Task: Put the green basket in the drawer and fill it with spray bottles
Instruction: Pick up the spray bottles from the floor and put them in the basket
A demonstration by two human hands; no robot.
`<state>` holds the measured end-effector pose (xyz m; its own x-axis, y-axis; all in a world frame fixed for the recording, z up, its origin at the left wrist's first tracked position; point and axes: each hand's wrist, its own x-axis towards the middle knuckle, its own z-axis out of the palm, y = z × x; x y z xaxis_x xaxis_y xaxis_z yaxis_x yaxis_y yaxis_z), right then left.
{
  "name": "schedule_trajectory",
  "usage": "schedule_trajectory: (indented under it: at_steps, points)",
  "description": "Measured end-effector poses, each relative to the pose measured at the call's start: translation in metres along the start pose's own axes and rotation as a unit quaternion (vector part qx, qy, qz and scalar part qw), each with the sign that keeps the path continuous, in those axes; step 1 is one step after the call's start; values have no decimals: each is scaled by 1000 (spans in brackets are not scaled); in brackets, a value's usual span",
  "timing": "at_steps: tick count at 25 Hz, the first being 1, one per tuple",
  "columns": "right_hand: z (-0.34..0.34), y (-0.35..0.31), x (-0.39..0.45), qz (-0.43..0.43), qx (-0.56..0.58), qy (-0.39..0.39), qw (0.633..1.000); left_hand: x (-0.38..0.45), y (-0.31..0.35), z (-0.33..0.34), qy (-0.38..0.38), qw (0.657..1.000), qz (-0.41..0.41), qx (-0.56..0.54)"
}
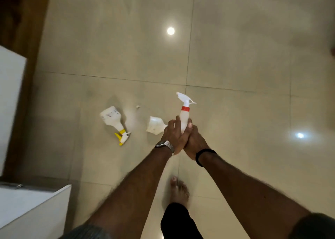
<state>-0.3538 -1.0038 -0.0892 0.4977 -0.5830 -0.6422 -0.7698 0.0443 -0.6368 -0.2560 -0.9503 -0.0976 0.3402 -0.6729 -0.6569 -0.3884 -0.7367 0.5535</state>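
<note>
A white spray bottle with a red collar [184,114] stands upright in both my hands above the tiled floor. My left hand [173,134], with a metal watch on its wrist, wraps its lower body from the left. My right hand [194,140], with a black band on its wrist, closes on it from the right. A white spray bottle with a yellow nozzle [114,121] lies on its side on the floor to the left. Another white bottle [155,125] lies on the floor just left of my hands, its neck hidden behind my left hand. No green basket or drawer interior shows.
White cabinet fronts [10,97] and a white panel [34,208] stand along the left edge beside dark wood. My bare foot [178,189] is on the glossy beige tiles [253,66] below my hands. A small white piece [138,107] lies on the floor.
</note>
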Motion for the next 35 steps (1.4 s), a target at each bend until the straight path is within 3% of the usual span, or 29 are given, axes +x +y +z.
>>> schedule_trajectory:
  at_steps: [4, 7, 10, 15, 21, 25, 29, 35]
  points:
    - [-6, -123, -31, -153, -76, -8, 985, -63, 15, -125, 105, 994, 22, -30]
    - [21, -208, -54, -234, -145, -20, 961, -116, -10, -214, 195, 980, 22, -31]
    - [72, -283, -82, -317, -201, -36, 926, -175, -59, -283, 287, 956, 0, -55]
    - [200, -386, -155, -433, -254, -107, 858, -297, -183, -346, 441, 887, -46, -126]
    - [364, -450, -261, -496, -280, -241, 786, -450, -333, -343, 538, 826, -98, -137]
    - [467, -452, -317, -479, -258, -313, 778, -530, -424, -306, 541, 812, -160, -149]
    - [563, -426, -358, -426, -233, -360, 797, -582, -506, -245, 547, 782, -235, -185]
    - [661, -355, -385, -396, -333, -437, 736, -606, -590, -139, 472, 808, -275, -221]
